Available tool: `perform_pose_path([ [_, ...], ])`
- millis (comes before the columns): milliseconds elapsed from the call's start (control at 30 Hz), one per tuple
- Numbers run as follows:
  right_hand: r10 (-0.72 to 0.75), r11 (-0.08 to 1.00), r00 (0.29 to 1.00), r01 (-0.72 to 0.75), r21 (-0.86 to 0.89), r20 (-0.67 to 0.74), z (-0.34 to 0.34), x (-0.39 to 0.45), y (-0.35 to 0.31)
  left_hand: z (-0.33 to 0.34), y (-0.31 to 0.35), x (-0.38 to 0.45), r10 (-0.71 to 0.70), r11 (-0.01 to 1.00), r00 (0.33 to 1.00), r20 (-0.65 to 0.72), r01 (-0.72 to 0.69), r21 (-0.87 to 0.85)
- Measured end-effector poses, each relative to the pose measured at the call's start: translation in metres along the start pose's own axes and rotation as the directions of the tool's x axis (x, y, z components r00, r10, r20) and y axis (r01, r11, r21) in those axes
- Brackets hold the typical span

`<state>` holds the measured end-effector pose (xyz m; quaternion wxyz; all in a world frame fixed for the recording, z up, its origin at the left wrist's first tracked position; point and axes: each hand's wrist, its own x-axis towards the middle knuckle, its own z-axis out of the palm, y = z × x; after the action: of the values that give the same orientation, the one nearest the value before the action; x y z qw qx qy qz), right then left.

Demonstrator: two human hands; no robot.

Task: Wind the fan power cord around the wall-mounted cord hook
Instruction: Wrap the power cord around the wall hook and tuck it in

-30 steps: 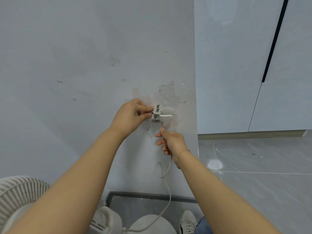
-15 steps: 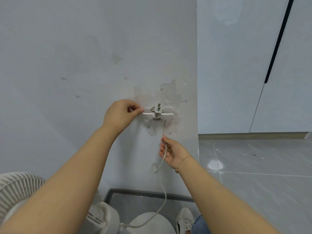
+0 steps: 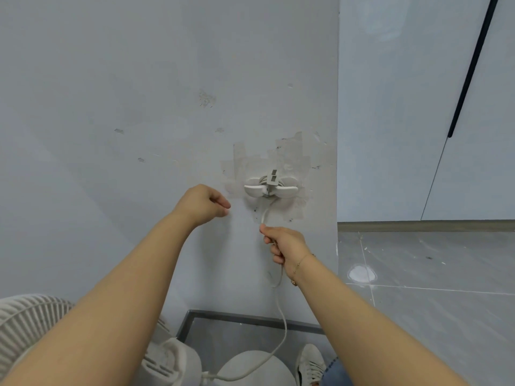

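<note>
A white two-winged cord hook (image 3: 287,190) is fixed to the grey wall, over a patch of peeled paint. The grey plug (image 3: 272,176) sits at its middle with cord turns wound behind it. The white power cord (image 3: 281,327) drops from the hook, passes through my right hand (image 3: 284,243), and runs down to the fan below. My right hand grips the cord just under the hook. My left hand (image 3: 202,204) hovers left of the hook, fingers loosely curled, holding nothing and apart from the hook.
The white fan's grille (image 3: 25,319) is at the lower left, its motor housing (image 3: 170,363) and round base (image 3: 253,369) at the bottom. A shoe (image 3: 309,363) stands beside the base. A wall corner (image 3: 337,162) lies right of the hook, with grey floor tiles (image 3: 432,274) beyond.
My left hand has let go of the hook's left wing and drawn back to the left and down. My right hand has risen along the cord toward the hook.
</note>
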<state>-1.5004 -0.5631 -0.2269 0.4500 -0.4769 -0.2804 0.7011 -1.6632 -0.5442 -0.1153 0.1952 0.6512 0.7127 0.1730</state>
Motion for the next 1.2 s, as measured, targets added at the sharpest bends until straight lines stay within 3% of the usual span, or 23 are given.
perform_pose_path([
  [133, 0.103, 0.988, 0.98, -0.121, 0.094, 0.172, 0.006, -0.002, -0.007, 0.002, 0.002, 0.002, 0.001, 0.998, 1.0, 0.006, 0.0, -0.06],
  [300, 0.119, 0.98, 0.956, -0.157, 0.125, 0.267, 0.011, -0.004, -0.01, 0.01, 0.013, 0.0, -0.071, 0.969, 0.973, 0.221, 0.12, -0.216],
  [733, 0.11, 0.987, 0.957, -0.137, 0.084, 0.269, 0.005, -0.005, -0.012, 0.028, 0.034, 0.007, -0.044, 0.983, 0.95, 0.311, 0.096, -0.154],
  [800, 0.065, 0.998, 0.974, -0.069, 0.011, 0.217, 0.004, -0.007, -0.014, 0.03, 0.033, 0.008, -0.039, 0.984, 0.933, 0.358, 0.099, -0.15],
  [900, -0.074, 0.957, 0.992, 0.099, -0.274, 0.099, 0.002, -0.012, -0.018, 0.034, 0.031, 0.008, -0.055, 0.96, 0.913, 0.404, 0.16, -0.23],
  [1033, -0.096, 0.869, 0.987, 0.147, -0.473, 0.13, -0.002, -0.024, -0.029, 0.036, 0.029, 0.012, -0.092, 0.907, 0.937, 0.337, 0.219, -0.36],
  [1200, -0.216, 0.767, 0.968, 0.251, -0.591, 0.131, -0.006, -0.039, -0.058, 0.029, 0.03, 0.015, -0.224, 0.684, 0.879, 0.422, 0.45, -0.575],
])
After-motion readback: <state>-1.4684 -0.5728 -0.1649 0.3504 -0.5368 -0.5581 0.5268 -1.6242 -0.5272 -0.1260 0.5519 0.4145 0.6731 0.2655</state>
